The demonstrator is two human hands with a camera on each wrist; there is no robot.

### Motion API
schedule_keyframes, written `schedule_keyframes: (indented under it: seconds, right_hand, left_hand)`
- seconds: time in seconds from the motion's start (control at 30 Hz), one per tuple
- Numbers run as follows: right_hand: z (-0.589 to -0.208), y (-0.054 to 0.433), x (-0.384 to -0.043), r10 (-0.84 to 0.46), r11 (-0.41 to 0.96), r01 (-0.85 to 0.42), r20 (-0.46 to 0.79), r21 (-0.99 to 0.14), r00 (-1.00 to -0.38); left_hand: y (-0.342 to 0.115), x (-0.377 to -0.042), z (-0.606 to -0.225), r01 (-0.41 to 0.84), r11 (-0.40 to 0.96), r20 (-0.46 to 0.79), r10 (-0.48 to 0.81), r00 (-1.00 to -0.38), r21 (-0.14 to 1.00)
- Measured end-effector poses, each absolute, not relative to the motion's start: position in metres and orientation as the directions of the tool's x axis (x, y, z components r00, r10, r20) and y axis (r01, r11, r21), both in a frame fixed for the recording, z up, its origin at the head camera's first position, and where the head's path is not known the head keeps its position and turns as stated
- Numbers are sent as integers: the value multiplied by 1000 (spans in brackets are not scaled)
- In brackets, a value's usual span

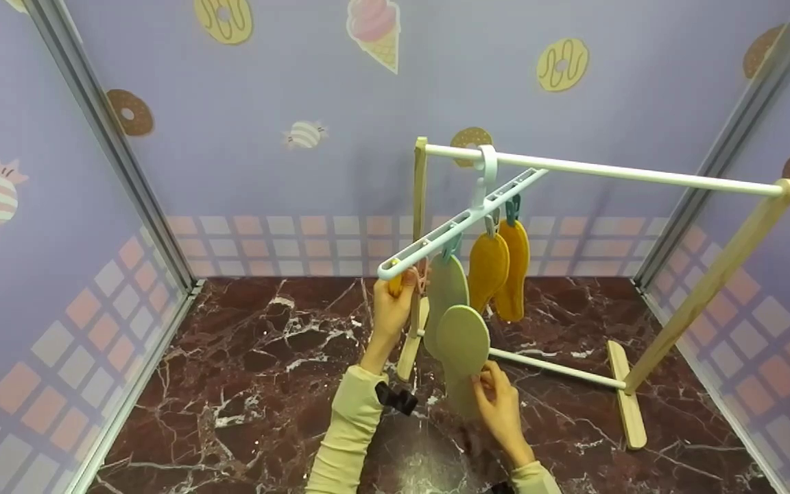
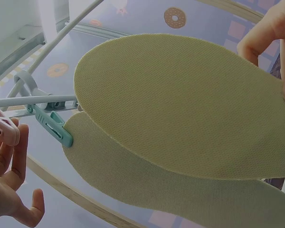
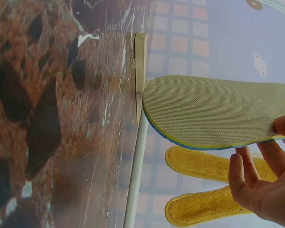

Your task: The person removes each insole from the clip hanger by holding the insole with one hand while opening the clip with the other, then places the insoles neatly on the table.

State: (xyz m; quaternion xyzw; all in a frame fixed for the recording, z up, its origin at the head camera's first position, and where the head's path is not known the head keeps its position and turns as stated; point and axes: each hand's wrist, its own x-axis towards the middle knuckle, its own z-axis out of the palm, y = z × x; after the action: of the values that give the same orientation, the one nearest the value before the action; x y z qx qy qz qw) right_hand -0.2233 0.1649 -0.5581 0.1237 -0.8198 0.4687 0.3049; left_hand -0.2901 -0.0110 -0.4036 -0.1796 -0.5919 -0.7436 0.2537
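Observation:
My right hand [image 1: 498,401] pinches the edge of a beige insole [image 1: 463,343], thumb on one face and fingers behind; a thin blue and yellow edge shows in the right wrist view. My left hand [image 1: 393,312] is at the near end of a white clip hanger [image 1: 463,219], with a yellow clip [image 1: 395,280] between thumb and finger. Beside those fingers hangs a pink clip [image 2: 7,129]. A second beige insole [image 1: 448,281] hangs from a teal clip [image 2: 54,126], partly behind the held one.
Two orange-yellow fuzzy insoles [image 1: 489,271] hang from clips farther along the hanger. The hanger hooks over the white rail [image 1: 607,171] of a wooden-legged rack [image 1: 703,295]. The rack stands on a dark red marbled table [image 1: 265,384] between patterned lilac walls [image 1: 299,82].

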Motion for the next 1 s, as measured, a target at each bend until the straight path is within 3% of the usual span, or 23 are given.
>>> schedule_keyframes:
  seconds: [0.2,0.63,1.0]
  right_hand:
    - [-559,166,-223,86,531,-495,625,-688,-776]
    - [-556,169,-218,100,520,-458,584,-721,-805]
    - [-557,173,-216,118,571,-426,583,-702,-804]
  left_hand:
    - [-11,-290,-405,584,-92,553,-234,-800,806]
    - [-12,-288,-406,565,-133,524,-252,-814,814]
    - [-13,-291,-412,605,-131,566,-246,-787,785]
